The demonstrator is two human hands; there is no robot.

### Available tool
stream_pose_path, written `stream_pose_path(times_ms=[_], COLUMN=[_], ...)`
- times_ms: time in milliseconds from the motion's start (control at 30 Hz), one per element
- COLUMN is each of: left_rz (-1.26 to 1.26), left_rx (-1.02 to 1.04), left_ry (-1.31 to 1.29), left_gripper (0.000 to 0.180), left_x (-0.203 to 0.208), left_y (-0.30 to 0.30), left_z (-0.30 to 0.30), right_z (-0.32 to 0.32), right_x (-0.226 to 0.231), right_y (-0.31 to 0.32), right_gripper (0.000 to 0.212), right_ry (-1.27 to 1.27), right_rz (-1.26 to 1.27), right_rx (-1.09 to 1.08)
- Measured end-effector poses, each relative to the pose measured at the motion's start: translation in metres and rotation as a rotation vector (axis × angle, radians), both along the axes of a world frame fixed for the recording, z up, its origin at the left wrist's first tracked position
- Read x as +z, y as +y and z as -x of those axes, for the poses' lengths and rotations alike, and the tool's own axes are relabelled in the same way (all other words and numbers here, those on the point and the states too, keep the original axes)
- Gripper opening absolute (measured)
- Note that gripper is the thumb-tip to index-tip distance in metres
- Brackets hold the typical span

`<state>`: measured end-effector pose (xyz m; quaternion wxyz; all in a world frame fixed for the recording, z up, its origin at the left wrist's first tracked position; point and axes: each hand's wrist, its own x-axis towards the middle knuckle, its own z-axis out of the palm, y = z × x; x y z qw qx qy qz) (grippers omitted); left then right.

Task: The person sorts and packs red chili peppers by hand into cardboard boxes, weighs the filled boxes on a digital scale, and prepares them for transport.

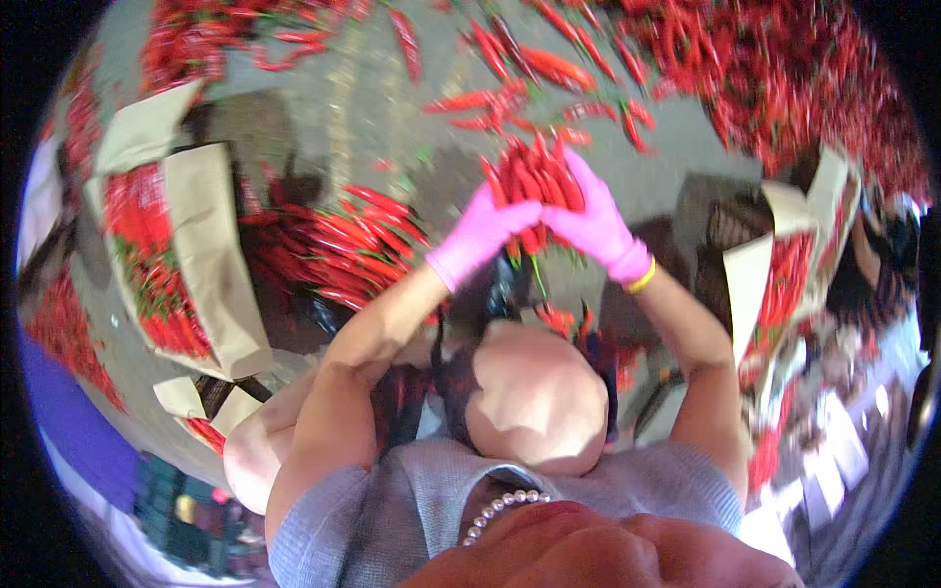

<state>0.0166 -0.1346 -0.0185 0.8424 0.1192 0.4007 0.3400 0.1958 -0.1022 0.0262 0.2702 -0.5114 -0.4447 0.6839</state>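
Between my two pink-gloved hands is a bunch of red chili peppers (534, 176), their tips pointing away from me and green stems hanging toward me. My left hand (488, 233) wraps the bunch from the left side. My right hand (596, 218), with a yellow band at its wrist, closes round it from the right. The thumbs meet across the near side of the bunch. Left of my left forearm, a pile of long red chili peppers (358, 250) lies on the ground. Loose chili peppers (554, 69) are scattered just beyond my hands.
An open cardboard box (211, 235) packed with chilies stands at the left, with a smaller box (235, 407) nearer me. Another filled box (750, 279) is at the right. Large heaps of chilies (765, 69) spread at the far right and far left on the grey floor (377, 108).
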Motion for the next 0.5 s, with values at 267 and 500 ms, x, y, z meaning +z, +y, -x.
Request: stream_pose_path(times_ms=[267,500], left_rz=[-0.662,-0.706], left_rx=[0.07,0.393], left_ry=[0.179,0.475], left_gripper=[0.077,0.046], left_x=[0.111,0.197], left_y=[0.035,-0.049], left_z=[0.125,0.267], right_z=[0.125,0.303], right_x=[0.102,0.199], right_y=[0.047,0.038], right_gripper=[0.069,0.082], right_ry=[0.206,0.29], right_rz=[-0.18,-0.242], right_rx=[0.218,0.688])
